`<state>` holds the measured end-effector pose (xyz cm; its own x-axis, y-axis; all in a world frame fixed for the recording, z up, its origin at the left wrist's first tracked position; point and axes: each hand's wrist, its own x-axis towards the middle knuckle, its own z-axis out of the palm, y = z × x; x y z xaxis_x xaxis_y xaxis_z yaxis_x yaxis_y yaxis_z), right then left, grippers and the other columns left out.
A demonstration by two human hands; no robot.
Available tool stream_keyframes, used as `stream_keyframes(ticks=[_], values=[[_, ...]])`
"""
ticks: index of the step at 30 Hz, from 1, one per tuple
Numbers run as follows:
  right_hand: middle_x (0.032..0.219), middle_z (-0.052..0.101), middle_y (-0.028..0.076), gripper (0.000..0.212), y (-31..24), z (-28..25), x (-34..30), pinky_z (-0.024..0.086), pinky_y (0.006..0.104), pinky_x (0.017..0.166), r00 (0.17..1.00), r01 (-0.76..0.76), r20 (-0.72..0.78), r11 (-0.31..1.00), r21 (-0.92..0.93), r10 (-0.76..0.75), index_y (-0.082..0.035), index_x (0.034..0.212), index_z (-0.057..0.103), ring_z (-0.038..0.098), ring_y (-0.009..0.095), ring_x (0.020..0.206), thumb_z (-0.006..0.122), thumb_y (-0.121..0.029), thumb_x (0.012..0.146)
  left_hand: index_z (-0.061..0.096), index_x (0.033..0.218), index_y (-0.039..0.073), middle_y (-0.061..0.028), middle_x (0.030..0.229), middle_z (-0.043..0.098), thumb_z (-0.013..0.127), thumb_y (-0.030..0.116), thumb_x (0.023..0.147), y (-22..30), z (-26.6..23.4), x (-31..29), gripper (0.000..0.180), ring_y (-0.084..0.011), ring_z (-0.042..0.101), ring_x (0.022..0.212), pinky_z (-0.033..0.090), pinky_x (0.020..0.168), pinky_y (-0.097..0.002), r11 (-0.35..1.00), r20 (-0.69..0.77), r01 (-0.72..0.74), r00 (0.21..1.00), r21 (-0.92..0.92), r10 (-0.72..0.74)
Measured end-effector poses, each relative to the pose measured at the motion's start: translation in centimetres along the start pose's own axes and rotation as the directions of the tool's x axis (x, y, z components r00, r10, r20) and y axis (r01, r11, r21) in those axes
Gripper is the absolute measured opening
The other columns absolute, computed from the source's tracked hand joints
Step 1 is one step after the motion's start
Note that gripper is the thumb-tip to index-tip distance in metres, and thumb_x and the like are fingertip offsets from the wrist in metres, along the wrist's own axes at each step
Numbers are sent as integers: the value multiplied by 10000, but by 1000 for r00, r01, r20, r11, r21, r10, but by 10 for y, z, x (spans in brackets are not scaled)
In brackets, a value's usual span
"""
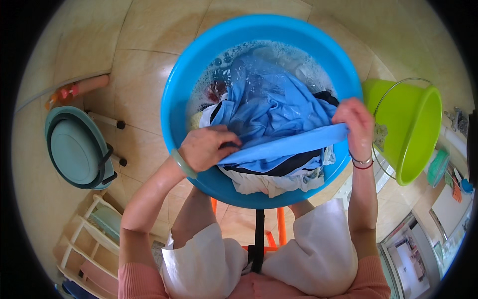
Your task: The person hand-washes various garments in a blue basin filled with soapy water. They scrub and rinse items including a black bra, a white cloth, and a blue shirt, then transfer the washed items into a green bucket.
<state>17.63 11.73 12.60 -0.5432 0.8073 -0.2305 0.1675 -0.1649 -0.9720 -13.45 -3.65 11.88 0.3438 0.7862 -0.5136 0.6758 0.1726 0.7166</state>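
1. Blue fabric: light blue garment [276,112] is lying wet in the blue plastic basin [199,65], its folded edge stretching taut between both sets of fingers over the near rim.
2. Left hand [206,148] is gripping the garment's left end; fingers [230,139] are curling fully closed around a bunch of the cloth.
3. Right hand [355,122] is pinching the right end; fingers [343,117] are closed tight on the cloth, right at the basin's rim.
4. Just below the stretched edge, a dark-trimmed layer and white cloth [264,183] are hanging over the near rim, beneath both hands.
5. Beyond the fingers, soapy water with foam [224,65] is showing at the basin's far side.
6. Green bucket [420,134] with a wire handle is standing just right of the right fingers, near the basin.
7. Teal basin [74,149] is leaning well left of the left fingers, on the tiled floor [144,74].
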Motion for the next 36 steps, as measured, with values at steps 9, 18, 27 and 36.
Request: stream_keyframes(ticks=[9,18,27,36], values=[[1305,561,92,534,-3,76,17,360,419,1019,818,517,559,593,-617,-132,-63,1065,644,493,305,1237,825,-381,677,648,979,9,-61,973,655,654,72,897,31,-16,9,104,-133,611,875,490,807,-279,801,-222,-118,975,-587,-19],[1156,601,68,461,24,34,47,485,269,858,990,61,-122,996,-67,-68,-32,1207,544,602,142,966,661,7,763,576,1038,97,-88,1060,625,680,268,872,-36,-21,85,261,-263,573,1047,440,906,-414,571,-323,-130,913,-811,-250],[860,585,127,146,21,157,40,530,343,541,837,540,334,561,-627,-433,-77,862,619,631,299,687,655,-201,795,589,1144,103,-72,1077,621,527,388,968,-35,65,125,340,-180,556,870,458,828,-350,-531,-312,-229,947,-816,71],[979,593,182,151,46,159,60,501,423,535,966,244,105,692,-679,-238,-48,961,587,636,375,738,582,-189,907,570,934,118,-43,834,580,498,309,973,-44,65,135,208,-195,587,794,477,735,-314,64,-235,-237,820,-969,-521]])
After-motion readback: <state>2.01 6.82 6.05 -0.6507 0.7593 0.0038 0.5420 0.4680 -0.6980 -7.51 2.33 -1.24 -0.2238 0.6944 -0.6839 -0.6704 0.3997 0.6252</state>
